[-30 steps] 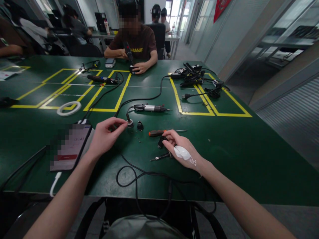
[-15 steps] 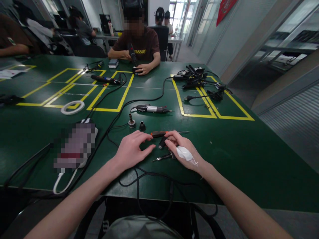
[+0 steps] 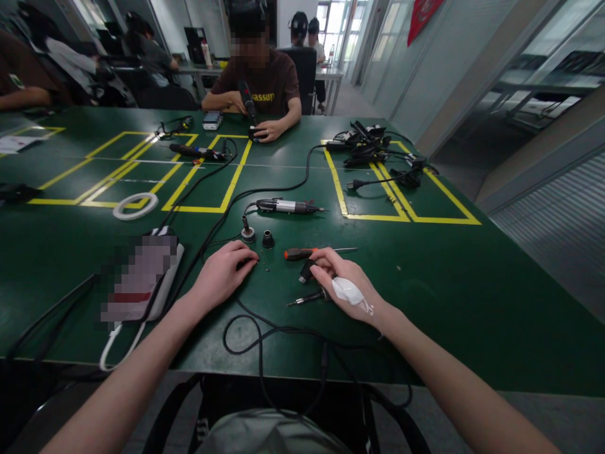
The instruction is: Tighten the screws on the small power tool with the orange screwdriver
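My left hand (image 3: pixel 227 271) rests on the green table with thumb and forefinger pinched together; whatever may be between the tips is too small to make out. Beside those fingertips lie several tiny dark pieces, perhaps screws (image 3: pixel 267 270). My right hand (image 3: pixel 347 284), a white dressing on its back, has its fingers round a small black piece with a silver end (image 3: pixel 306 271). Under that hand a slim black tool with a metal tip (image 3: pixel 305 298) points left. Just beyond, an orange-and-black screwdriver (image 3: pixel 300 253) lies with its shaft to the right.
Farther off lies a silver-and-black electric screwdriver (image 3: pixel 286 206). Two small round fittings (image 3: pixel 248 232) stand before it. A phone-like device (image 3: pixel 142 277), a white tape ring (image 3: pixel 135 205), loose cables (image 3: pixel 283 329) and a tool pile (image 3: pixel 366 145) surround this spot. A co-worker (image 3: pixel 265 82) sits opposite.
My left hand has moved left, away from my right hand, and its fingers have closed from apart into a pinch. The tiny pieces now show. My right hand has kept its hold.
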